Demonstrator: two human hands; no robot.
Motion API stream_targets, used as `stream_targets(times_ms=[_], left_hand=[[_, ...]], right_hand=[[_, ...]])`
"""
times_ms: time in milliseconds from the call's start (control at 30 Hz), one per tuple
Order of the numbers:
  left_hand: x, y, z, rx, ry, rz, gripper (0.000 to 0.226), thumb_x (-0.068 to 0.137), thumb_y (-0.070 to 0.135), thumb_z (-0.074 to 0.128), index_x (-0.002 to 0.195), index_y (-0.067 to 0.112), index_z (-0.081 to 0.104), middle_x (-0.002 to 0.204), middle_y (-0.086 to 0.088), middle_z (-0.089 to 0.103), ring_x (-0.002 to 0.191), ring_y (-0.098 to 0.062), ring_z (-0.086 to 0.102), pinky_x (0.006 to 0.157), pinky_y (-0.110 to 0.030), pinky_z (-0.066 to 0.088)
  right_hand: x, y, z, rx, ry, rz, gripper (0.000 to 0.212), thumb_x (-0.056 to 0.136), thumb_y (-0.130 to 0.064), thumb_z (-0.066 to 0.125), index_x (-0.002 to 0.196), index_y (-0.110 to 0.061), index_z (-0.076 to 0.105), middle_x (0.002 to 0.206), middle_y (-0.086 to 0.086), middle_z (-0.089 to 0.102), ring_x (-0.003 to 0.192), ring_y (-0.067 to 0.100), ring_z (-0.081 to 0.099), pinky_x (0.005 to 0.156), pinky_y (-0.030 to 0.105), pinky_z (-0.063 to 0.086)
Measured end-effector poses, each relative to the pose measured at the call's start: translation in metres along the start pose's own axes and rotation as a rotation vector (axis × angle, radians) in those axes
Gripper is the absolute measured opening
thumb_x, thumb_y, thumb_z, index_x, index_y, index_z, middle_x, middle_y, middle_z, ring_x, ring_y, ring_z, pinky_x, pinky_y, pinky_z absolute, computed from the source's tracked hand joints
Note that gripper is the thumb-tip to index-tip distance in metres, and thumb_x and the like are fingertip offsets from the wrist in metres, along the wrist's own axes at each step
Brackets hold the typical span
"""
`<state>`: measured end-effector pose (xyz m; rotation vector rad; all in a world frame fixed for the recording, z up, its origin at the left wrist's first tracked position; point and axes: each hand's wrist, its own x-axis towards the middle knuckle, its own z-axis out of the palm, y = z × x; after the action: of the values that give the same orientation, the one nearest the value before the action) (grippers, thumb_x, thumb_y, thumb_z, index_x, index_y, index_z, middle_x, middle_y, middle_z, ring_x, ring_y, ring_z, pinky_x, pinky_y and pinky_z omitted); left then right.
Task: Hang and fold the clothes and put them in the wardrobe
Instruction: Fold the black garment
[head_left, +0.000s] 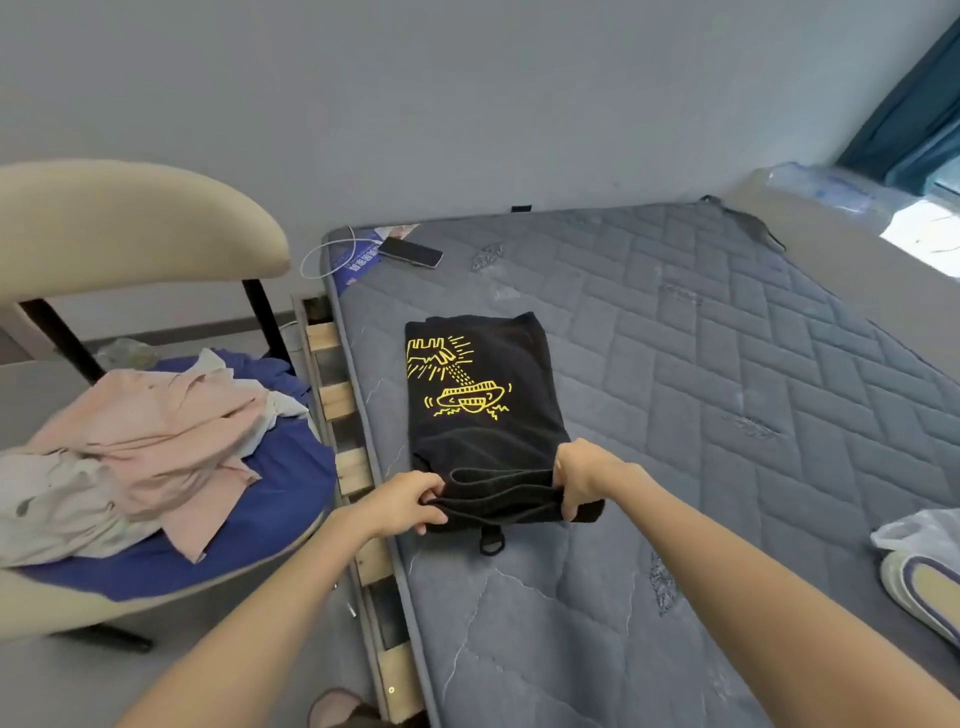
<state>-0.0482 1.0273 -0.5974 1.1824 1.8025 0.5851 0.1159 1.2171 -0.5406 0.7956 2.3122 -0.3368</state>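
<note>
On mattress, folding black garment, near edge pinched in left hand and right hand; next, probably lifting edge over yellow print.

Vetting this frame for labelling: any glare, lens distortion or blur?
Head view: sunlit patch far right is blown out; wide-angle lens bows chair back and mattress edge; black garment, gripped by left hand and right hand, looks sharp.
</note>
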Motion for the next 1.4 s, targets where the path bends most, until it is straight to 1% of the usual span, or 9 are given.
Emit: stream_targets(times_ms=[133, 233, 433, 667, 767, 833, 1033, 1200, 1400], left_hand=[[0.007, -0.026, 0.033, 0.059, -0.004, -0.017, 0.011, 0.089, 0.022, 0.064, 0.093, 0.015, 0.056, 0.086, -0.001, 0.052, 0.076, -0.013, 0.050, 0.071, -0.025, 0.040], [0.013, -0.041, 0.055, 0.084, 0.049, -0.040, 0.024, 0.089, 0.029, 0.063, 0.106, 0.012, 0.060, 0.090, -0.001, 0.053, 0.082, -0.012, 0.048, 0.071, -0.023, 0.037], [0.003, -0.040, 0.098, 0.012, 0.157, -0.151, 0.043, 0.090, 0.032, 0.061, 0.126, 0.010, 0.056, 0.114, -0.009, 0.061, 0.105, -0.022, 0.058, 0.092, -0.033, 0.045], [-0.011, 0.008, 0.145, -0.108, -0.090, -0.218, 0.042, 0.091, 0.036, 0.058, 0.122, 0.008, 0.057, 0.104, -0.002, 0.060, 0.094, -0.012, 0.059, 0.077, -0.021, 0.053], [-0.015, 0.022, 0.161, -0.126, -0.309, -0.283, 0.032, 0.090, 0.040, 0.058, 0.097, 0.009, 0.050, 0.082, -0.001, 0.041, 0.066, -0.007, 0.044, 0.069, -0.018, 0.047], [-0.017, 0.027, 0.166, -0.138, -0.372, -0.287, 0.031, 0.090, 0.040, 0.058, 0.089, 0.012, 0.046, 0.079, -0.002, 0.035, 0.062, -0.007, 0.038, 0.066, -0.017, 0.044], [-0.012, 0.039, 0.144, -0.265, 0.102, -0.161, 0.028, 0.091, 0.042, 0.055, 0.112, 0.025, 0.063, 0.105, 0.009, 0.066, 0.092, -0.001, 0.060, 0.075, -0.013, 0.047], [0.025, 0.038, 0.137, -0.406, 0.521, -0.218, 0.026, 0.097, 0.035, 0.046, 0.108, 0.015, 0.059, 0.107, -0.001, 0.062, 0.095, -0.009, 0.057, 0.072, -0.017, 0.045], [0.070, 0.021, 0.144, -0.433, 0.765, -0.347, 0.027, 0.099, 0.032, 0.042, 0.106, 0.010, 0.056, 0.096, 0.000, 0.055, 0.091, -0.013, 0.051, 0.076, -0.023, 0.039]], right_hand=[[0.023, 0.005, 0.030, -0.039, -0.118, 0.003, 0.030, 0.063, -0.025, 0.086, 0.061, -0.019, 0.056, 0.073, -0.002, 0.055, 0.080, 0.021, 0.057, 0.063, 0.028, 0.050], [0.040, 0.011, 0.047, -0.080, -0.167, -0.038, 0.031, 0.061, -0.028, 0.087, 0.060, -0.021, 0.056, 0.074, -0.002, 0.056, 0.083, 0.022, 0.058, 0.075, 0.036, 0.054], [0.044, 0.029, 0.065, -0.159, -0.217, -0.152, 0.026, 0.057, -0.028, 0.088, 0.060, -0.019, 0.063, 0.078, 0.002, 0.061, 0.088, 0.028, 0.064, 0.077, 0.039, 0.056], [0.005, 0.072, 0.084, -0.226, -0.335, -0.144, 0.032, 0.060, -0.022, 0.088, 0.083, -0.017, 0.067, 0.109, 0.006, 0.063, 0.107, 0.029, 0.060, 0.093, 0.044, 0.053], [-0.007, 0.086, 0.099, -0.240, -0.476, -0.117, 0.040, 0.066, -0.018, 0.086, 0.098, -0.016, 0.063, 0.129, 0.009, 0.056, 0.117, 0.031, 0.055, 0.099, 0.044, 0.049], [-0.012, 0.095, 0.109, -0.153, -0.518, -0.122, 0.035, 0.069, -0.015, 0.083, 0.099, -0.016, 0.065, 0.121, 0.006, 0.057, 0.116, 0.028, 0.055, 0.100, 0.043, 0.048], [-0.002, 0.122, 0.091, 0.093, -0.184, -0.256, 0.020, 0.076, -0.018, 0.076, 0.093, -0.014, 0.067, 0.090, -0.002, 0.061, 0.097, 0.023, 0.057, 0.090, 0.035, 0.051], [0.027, 0.121, 0.070, 0.301, 0.234, -0.224, 0.045, 0.083, -0.020, 0.068, 0.126, -0.009, 0.057, 0.120, 0.007, 0.057, 0.112, 0.026, 0.054, 0.084, 0.030, 0.043], [0.067, 0.114, 0.091, 0.482, 0.389, -0.224, 0.031, 0.091, -0.020, 0.059, 0.120, -0.012, 0.056, 0.124, 0.012, 0.053, 0.108, 0.028, 0.054, 0.095, 0.039, 0.046]])
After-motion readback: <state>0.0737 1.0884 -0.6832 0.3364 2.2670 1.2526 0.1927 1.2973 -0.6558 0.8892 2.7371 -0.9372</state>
